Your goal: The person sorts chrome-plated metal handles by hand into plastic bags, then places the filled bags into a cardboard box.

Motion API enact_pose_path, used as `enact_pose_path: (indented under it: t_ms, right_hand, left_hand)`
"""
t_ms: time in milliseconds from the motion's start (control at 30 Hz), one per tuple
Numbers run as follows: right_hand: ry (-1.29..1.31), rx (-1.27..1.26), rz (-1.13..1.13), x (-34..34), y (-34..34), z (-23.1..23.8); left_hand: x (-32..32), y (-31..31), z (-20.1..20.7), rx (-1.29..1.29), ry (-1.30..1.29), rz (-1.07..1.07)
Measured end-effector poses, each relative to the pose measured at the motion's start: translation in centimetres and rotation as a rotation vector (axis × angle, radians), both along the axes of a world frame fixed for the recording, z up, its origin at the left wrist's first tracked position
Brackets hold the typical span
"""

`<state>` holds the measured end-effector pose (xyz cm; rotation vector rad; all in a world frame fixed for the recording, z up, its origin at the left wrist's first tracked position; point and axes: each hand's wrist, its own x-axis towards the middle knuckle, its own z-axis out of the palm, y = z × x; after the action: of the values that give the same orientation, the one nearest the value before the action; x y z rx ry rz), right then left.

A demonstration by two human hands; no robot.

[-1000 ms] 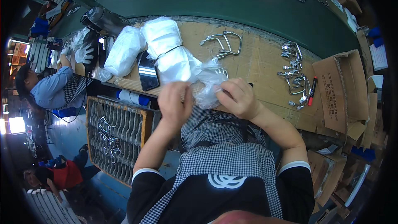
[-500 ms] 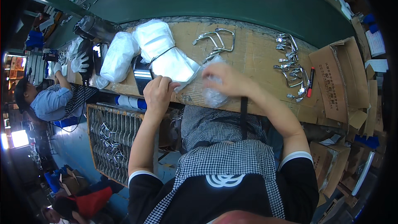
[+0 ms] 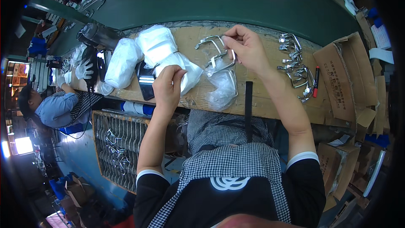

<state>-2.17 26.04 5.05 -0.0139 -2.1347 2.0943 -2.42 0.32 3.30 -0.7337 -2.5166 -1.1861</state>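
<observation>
My right hand (image 3: 249, 50) is over the middle of the cardboard-covered bench, its thumb and fingers closed on a bent chrome tube (image 3: 233, 61). Beside it lies another bent chrome tube (image 3: 206, 41). Just below, a crumpled clear plastic bag (image 3: 221, 92) rests on the cardboard, with bent metal showing at its upper right edge. My left hand (image 3: 167, 88) is closed in a pinch at the near end of a stack of white plastic bags (image 3: 157, 41) bound by a dark band. What those fingers hold, if anything, I cannot make out.
A dark flat case (image 3: 146, 88) and a wrapped white bundle (image 3: 123, 63) lie left. Several chrome parts (image 3: 291, 52), a red-and-black marker (image 3: 316, 82) and an open carton (image 3: 337, 80) are right. A rack (image 3: 122, 128) stands below; a co-worker (image 3: 57, 105) sits left.
My right hand has moved up from the clear bag to the chrome tubes and gripped one. My left hand has risen slightly to the right, its fingers still together.
</observation>
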Motion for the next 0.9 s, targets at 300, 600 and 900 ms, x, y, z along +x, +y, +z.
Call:
enact_pose_path:
  t_ms: [300,600,900]
  right_hand:
    - [-0.203,-0.612,0.362,1.1,-0.1,2.3]
    - [-0.202,-0.605,0.063,3.6,-4.2,1.5]
    - [1.093,0.826,-0.154,7.9,-4.8,-1.0]
  left_hand:
    - [0.1,1.1,-0.5,0.370,-0.251,-0.069]
    - [2.9,2.0,3.3,-0.018,0.252,-0.166]
    - [6.9,3.9,3.7,0.118,0.255,-0.129]
